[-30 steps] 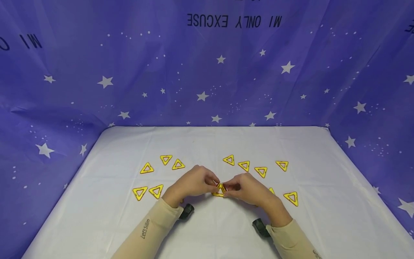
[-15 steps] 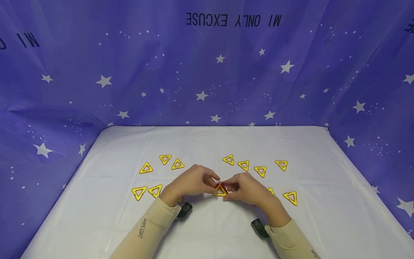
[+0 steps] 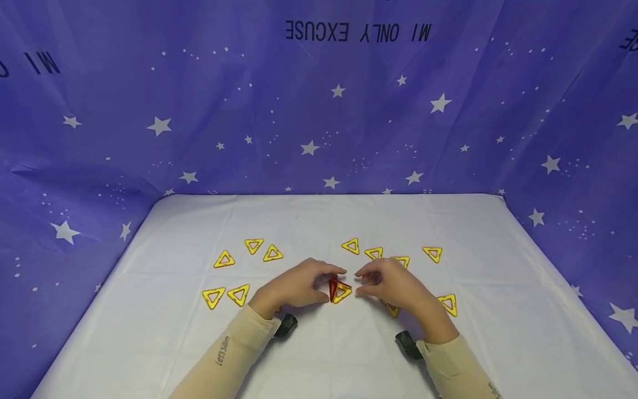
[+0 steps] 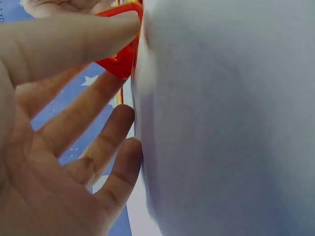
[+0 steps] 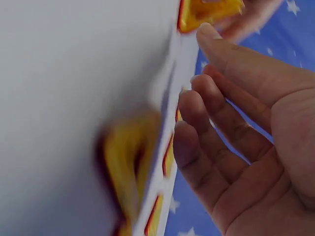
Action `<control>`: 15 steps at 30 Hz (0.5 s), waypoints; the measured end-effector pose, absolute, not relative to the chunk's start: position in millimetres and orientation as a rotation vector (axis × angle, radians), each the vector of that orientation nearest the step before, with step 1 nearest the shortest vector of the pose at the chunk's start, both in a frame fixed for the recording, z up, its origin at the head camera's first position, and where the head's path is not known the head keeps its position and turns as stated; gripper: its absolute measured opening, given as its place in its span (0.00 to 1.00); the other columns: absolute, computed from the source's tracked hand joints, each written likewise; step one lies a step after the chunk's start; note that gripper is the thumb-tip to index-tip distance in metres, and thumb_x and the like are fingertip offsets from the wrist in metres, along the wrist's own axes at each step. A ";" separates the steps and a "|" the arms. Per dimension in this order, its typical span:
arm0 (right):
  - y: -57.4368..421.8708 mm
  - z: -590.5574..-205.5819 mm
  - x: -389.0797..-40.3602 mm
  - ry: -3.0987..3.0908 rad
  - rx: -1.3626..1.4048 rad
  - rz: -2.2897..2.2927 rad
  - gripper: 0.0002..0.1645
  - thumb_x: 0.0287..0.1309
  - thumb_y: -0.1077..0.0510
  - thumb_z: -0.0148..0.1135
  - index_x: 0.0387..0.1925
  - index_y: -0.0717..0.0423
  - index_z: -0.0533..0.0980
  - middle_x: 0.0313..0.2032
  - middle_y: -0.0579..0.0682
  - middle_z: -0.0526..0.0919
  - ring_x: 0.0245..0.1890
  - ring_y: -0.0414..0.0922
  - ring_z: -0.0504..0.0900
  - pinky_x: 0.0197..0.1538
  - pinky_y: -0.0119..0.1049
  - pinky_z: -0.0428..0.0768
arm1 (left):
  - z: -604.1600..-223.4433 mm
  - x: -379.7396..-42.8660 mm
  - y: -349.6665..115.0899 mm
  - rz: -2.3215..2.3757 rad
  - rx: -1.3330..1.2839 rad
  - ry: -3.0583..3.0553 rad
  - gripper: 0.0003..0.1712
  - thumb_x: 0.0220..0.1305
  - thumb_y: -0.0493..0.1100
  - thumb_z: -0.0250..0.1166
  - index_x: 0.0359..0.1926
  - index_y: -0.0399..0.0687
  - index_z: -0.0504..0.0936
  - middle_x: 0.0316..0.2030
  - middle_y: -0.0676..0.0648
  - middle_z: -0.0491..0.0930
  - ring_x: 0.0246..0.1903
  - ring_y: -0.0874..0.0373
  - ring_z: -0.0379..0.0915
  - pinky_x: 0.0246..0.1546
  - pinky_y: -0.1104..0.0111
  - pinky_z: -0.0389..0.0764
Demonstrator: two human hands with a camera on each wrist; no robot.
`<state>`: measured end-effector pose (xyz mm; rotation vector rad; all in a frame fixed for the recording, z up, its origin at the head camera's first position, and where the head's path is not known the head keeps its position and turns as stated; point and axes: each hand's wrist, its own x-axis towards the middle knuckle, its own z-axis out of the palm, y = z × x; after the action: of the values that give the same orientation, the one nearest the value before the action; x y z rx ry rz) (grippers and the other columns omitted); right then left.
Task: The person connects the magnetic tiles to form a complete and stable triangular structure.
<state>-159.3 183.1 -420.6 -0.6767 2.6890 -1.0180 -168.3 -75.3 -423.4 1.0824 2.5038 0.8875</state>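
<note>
left hand point(image 3: 298, 284) and right hand point(image 3: 395, 284) apart — fingers loosely extended — either side of red-and-yellow triangles point(image 3: 342, 295)

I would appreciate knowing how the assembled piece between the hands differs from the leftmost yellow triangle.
The assembled piece shows red and yellow faces; the leftmost triangle looks mostly yellow. The assembled piece stands up from the table; the leftmost triangle lies flat on it. Both show a yellow triangular frame.
</note>
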 end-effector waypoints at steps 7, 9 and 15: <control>222.3 -414.1 -165.9 2.741 -0.332 -1.087 0.22 0.52 0.57 0.79 0.50 0.53 0.85 0.46 0.48 0.83 0.43 0.46 0.80 0.45 0.44 0.79 | -424.3 -163.5 -72.7 0.812 0.954 2.575 0.30 0.58 0.43 0.76 0.62 0.51 0.81 0.43 0.53 0.78 0.46 0.55 0.69 0.50 0.61 0.71; 233.0 -414.3 -167.3 2.754 -0.277 -1.087 0.23 0.54 0.58 0.77 0.53 0.53 0.84 0.50 0.49 0.83 0.46 0.49 0.79 0.48 0.47 0.79 | -424.6 -163.0 -72.9 0.811 0.940 2.575 0.28 0.57 0.44 0.77 0.60 0.52 0.83 0.40 0.55 0.77 0.42 0.56 0.68 0.46 0.63 0.71; 259.9 -413.9 -170.8 2.789 -0.187 -1.021 0.25 0.59 0.62 0.72 0.59 0.54 0.81 0.55 0.56 0.80 0.52 0.56 0.78 0.55 0.56 0.76 | -424.8 -162.8 -72.3 0.839 0.923 2.560 0.25 0.57 0.46 0.77 0.57 0.54 0.85 0.35 0.57 0.75 0.38 0.58 0.68 0.41 0.66 0.71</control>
<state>-170.8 259.9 -413.9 -0.1866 2.7894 -1.0208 -162.8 -72.3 -424.8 0.9229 2.5603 0.8385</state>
